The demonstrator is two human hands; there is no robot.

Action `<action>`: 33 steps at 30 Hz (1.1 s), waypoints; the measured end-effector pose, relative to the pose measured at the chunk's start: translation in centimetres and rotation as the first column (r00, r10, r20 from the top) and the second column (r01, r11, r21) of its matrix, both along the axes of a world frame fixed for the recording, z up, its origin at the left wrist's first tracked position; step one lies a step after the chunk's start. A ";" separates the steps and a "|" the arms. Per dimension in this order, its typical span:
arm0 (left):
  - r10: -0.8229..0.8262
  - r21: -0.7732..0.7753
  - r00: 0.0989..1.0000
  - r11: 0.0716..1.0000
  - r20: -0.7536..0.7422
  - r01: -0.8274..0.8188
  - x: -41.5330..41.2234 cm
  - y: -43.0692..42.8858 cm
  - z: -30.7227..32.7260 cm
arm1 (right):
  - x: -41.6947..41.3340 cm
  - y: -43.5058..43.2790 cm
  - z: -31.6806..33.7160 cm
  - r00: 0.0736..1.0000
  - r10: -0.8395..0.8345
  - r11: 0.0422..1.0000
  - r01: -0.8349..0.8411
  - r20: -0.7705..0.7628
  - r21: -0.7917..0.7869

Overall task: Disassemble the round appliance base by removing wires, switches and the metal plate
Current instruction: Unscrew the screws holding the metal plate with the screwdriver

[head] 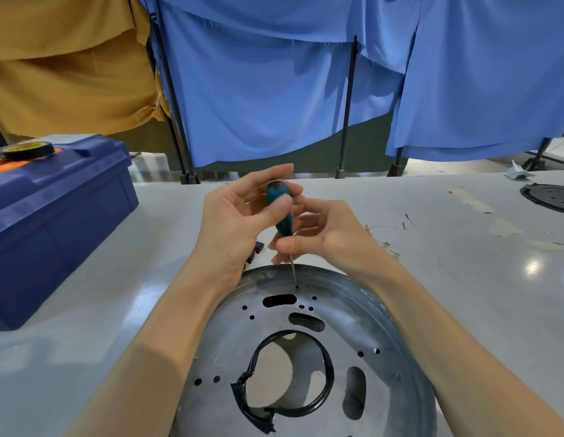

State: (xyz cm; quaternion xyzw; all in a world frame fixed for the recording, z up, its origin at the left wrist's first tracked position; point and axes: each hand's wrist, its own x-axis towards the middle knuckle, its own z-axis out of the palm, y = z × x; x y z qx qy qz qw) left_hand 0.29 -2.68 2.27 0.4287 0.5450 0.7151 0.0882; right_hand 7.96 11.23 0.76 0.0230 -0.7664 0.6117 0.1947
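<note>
The round metal plate of the appliance base (340, 339) lies on the white table in front of me, with slots, small holes and a black taped ring around its centre opening. A green-handled screwdriver (282, 212) stands upright with its tip on a screw (297, 287) near the plate's far rim. My left hand (239, 222) grips the top of the handle with thumb and fingers. My right hand (321, 234) pinches the handle's lower end just above the thin shaft. Small dark switch parts (257, 250) lie just beyond the plate, partly hidden by my left hand.
A blue toolbox (53, 216) with a roll of black tape (27, 150) on its lid stands at the left. Loose thin wires (389, 230) lie to the right of my hands. A black round part (550, 198) sits at the far right. Blue and tan cloths hang behind the table.
</note>
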 end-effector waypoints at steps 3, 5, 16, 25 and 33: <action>-0.026 -0.018 1.000 1.000 0.001 0.026 0.0 0.0 -0.1 | 0.0 0.0 -0.1 1.000 0.008 1.000 -0.008 0.008 -0.008; -0.062 -0.032 0.998 0.998 0.003 0.062 -0.3 -0.1 -0.1 | 0.1 0.1 0.0 1.000 0.019 0.999 -0.019 0.017 -0.031; -0.043 -0.005 0.999 0.999 0.024 0.044 -0.5 -0.3 -0.1 | 0.1 0.2 0.1 0.999 0.025 0.999 -0.024 0.031 -0.043; 0.003 -0.118 1.000 0.993 0.005 -0.002 -0.7 -0.1 -0.3 | 0.1 0.2 0.0 0.999 0.037 0.998 -0.035 0.024 -0.059; 0.064 -0.084 0.997 0.994 -0.046 -0.067 -0.8 -0.2 -0.3 | 0.1 0.2 0.1 1.000 0.029 0.999 -0.029 0.005 -0.031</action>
